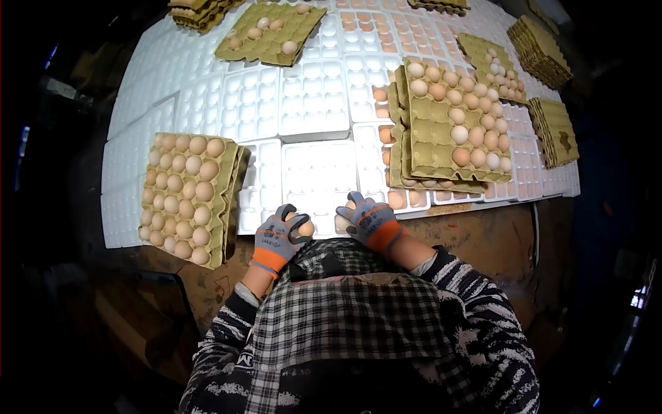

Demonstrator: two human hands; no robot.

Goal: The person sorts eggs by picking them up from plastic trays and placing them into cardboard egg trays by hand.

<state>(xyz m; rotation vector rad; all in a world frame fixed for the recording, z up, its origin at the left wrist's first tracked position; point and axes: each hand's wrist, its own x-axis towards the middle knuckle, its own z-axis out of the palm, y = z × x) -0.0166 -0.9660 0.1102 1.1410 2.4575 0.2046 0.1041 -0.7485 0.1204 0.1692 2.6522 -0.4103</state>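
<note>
My left hand (279, 237), in a grey and orange glove, curls round eggs (305, 228) at the near edge of a white foam tray (318, 169). To its right, my right hand (370, 221), gloved alike, has its fingers bent over eggs (343, 222) at the same edge. The gloves partly hide the eggs in both hands. Between the hands the white tray's cups show. Left of my left hand stands a stack of tan egg cartons (231, 200) with rows of eggs on top.
At the right, a tan carton stack (429, 138) is partly filled with eggs. Another carton (303, 34) with several eggs lies at the back. Empty cartons are stacked at the far right (541, 52) and far left (200, 19). White foam trays (200, 114) cover the table.
</note>
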